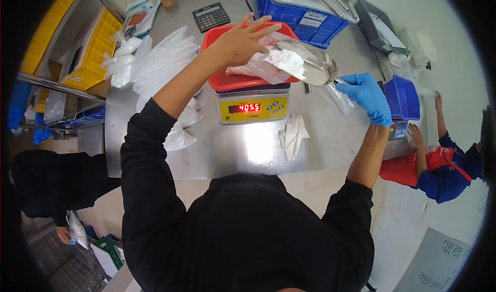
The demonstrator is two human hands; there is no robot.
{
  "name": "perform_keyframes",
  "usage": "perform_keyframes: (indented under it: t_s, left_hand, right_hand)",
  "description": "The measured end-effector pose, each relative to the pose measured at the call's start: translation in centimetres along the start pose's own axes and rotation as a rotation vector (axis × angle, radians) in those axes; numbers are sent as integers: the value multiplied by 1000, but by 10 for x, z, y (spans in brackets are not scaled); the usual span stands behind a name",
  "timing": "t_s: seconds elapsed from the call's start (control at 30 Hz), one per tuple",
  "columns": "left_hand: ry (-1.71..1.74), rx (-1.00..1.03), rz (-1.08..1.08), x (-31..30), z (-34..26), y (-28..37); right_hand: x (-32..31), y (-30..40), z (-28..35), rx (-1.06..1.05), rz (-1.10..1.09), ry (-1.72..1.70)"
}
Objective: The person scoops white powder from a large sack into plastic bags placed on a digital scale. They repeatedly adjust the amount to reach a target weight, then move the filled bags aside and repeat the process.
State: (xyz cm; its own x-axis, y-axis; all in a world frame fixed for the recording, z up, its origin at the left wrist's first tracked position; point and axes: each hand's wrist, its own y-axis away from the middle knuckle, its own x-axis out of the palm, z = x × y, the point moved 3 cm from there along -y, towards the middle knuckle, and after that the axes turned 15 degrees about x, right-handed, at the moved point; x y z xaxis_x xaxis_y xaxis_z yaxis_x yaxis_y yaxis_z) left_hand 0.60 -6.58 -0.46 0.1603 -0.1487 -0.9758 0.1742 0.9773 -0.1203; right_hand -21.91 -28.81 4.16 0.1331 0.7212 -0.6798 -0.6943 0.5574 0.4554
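My right hand (366, 96), in a blue glove, grips the handle of a metal scoop (319, 61) that holds white powder (288, 61). The scoop's mouth is at a clear plastic bag (267, 69) lying in a red plastic tray (217, 83). My bare left hand (246, 42) is over the tray beside the bag, its upper fingers spread; whether it pinches the bag's edge is hidden. Under the tray stands a digital scale (254, 108) with a lit red display. A white cloth (293, 137) lies right of the scale's front.
Filled plastic bags (180, 135) and empty clear bags (166, 63) lie left on the steel table (228, 148). Behind are a calculator (211, 17) and a blue crate (298, 22). At right, a co-worker (438, 164) reaches near a blue tray (403, 98); another person (58, 183) is at left.
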Motion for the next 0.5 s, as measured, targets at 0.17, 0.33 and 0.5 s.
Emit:
perform_keyframes:
  t_s: [0.17, 0.33, 0.5]
  left_hand:
    - [-32, -16, -37, -16, -1, -2]
    - [25, 8, -19, -28, -11, -5]
    - [97, 39, -25, -28, -19, -7]
  right_hand:
    - [-1, 7, 7, 7, -9, -9]
    - [-1, 12, 18, -40, 0, -7]
    - [0, 9, 23, -53, 7, 20]
